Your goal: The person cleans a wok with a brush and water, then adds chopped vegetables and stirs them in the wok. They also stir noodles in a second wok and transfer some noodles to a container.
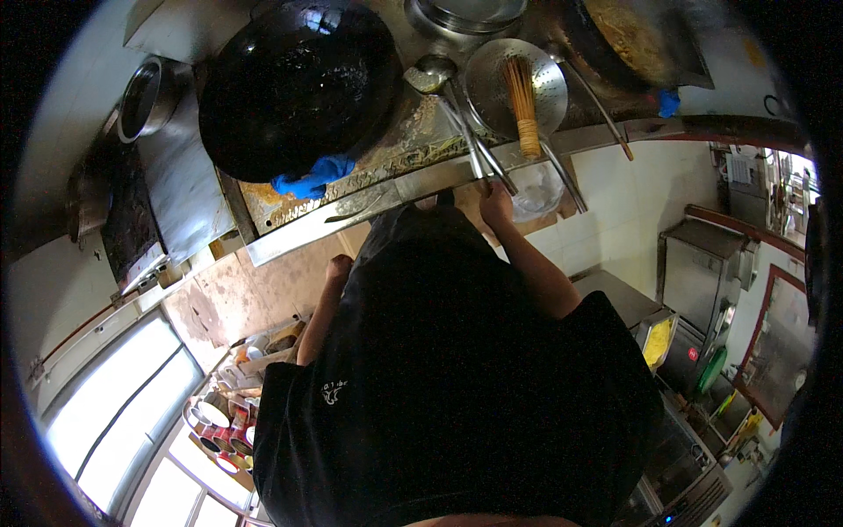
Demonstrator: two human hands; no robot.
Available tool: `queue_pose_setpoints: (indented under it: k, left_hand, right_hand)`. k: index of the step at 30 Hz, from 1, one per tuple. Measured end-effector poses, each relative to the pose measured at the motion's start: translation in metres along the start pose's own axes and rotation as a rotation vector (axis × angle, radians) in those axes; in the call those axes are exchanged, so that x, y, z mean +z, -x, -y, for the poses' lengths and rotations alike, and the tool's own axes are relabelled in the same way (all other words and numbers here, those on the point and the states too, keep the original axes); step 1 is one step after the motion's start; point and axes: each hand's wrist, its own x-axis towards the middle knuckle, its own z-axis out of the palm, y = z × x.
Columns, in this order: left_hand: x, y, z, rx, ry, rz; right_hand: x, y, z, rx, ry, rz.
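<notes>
My right hand (498, 205) is at the stove's front edge, right beside the handle ends of two metal ladles (435, 76). Its fingers look curled, but whether they grip a handle is unclear. My left hand (339, 266) hangs low by my side, below the stove edge, its fingers largely hidden and no held thing visible. Ahead on the left sits a large black wok (296, 92), a blue cloth (313, 176) at its near rim. A perforated metal strainer (484, 85) lies right of the ladles, with a bamboo wok brush (522, 109) resting across it.
A metal pot (155, 99) stands left of the wok. Stacked metal bowls (471, 13) are at the back, and a second wok (635, 39) is at far right. Another long handle (599, 109) juts over the stove's front rail (395, 191). Red cans (227, 438) stand behind me on the left.
</notes>
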Motion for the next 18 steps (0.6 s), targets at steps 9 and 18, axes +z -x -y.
queue_pose_setpoints:
  k: [9,18]
  left_hand:
    - [0.009,0.032,-0.013,0.029,0.047,-0.061]
    - [0.023,0.056,-0.034,0.1,-0.248,-0.191]
  right_hand:
    - [-0.095,-0.104,0.052,-0.179,0.386,-0.61]
    - [-0.106,-0.131,0.022,0.042,-0.016,-0.143]
